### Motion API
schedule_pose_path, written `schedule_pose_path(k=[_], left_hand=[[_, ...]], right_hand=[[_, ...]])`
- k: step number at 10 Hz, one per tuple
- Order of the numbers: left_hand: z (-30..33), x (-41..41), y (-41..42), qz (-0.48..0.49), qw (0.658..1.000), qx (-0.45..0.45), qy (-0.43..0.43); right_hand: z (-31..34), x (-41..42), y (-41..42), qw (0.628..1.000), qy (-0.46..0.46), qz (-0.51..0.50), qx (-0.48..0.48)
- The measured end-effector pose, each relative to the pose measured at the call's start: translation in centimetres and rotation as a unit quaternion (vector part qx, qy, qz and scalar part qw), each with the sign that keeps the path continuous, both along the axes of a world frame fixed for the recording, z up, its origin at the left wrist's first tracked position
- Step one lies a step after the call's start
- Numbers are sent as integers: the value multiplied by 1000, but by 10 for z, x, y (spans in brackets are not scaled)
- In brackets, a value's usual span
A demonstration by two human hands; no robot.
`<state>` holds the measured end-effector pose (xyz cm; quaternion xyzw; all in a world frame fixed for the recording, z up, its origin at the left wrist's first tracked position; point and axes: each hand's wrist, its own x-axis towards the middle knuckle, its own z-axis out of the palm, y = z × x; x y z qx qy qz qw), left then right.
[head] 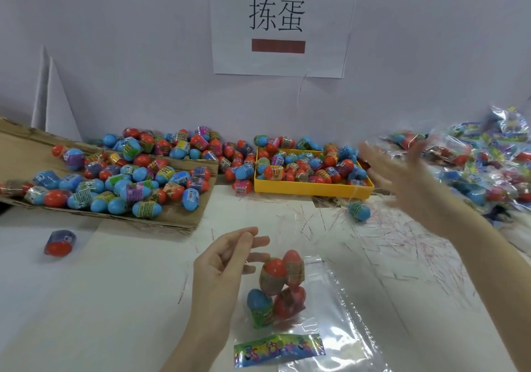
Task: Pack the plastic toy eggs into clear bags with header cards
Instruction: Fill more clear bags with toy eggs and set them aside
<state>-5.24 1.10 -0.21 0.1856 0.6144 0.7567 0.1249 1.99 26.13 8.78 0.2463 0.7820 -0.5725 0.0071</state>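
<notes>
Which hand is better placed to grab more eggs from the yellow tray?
Right. The right hand is open and up beside the yellow tray of eggs. The left hand is near the body, by the filled bag.

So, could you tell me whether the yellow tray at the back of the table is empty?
No, the yellow tray is heaped with red and blue toy eggs, which rise above its rim.
</notes>
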Motion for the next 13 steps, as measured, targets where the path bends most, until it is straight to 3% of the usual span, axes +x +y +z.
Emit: schedule_pose_path(k=[1, 2, 3, 4, 5, 6, 7, 9, 11, 13], left_hand=[[0, 0, -1, -8, 1000, 6, -19], [0, -1, -1, -16, 999, 4, -28], [2, 1, -1, -30, 999, 15, -42], [3, 1, -2, -44, 998, 21, -50], [3, 1, -3, -49, 996, 30, -63], [3, 1, -2, -55, 994, 46, -77], [3, 0, -1, -64, 992, 53, -91], [1, -1, -4, -115, 988, 19, -102], [-2, -3, -3, -116, 983, -43, -139], [-7, -6, -2, -111, 983, -56, -136]], right_hand=[[-8, 22, -13, 957, -51, -147, 244], [-10, 16, -29, 965, 97, -128, 208], [-24, 18, -42, 948, 266, -102, 142], [-44, 13, -40, 964, 255, -79, -3], [-49, 19, -43, 973, 180, -137, -53], [-58, 16, -57, 994, 112, -7, 15], [-68, 19, -80, 989, 105, 104, -7], [-77, 15, -90, 979, 176, 43, -89], [-78, 17, -93, 971, 176, 25, -162], [-82, 19, -97, 967, 194, -25, -166]])
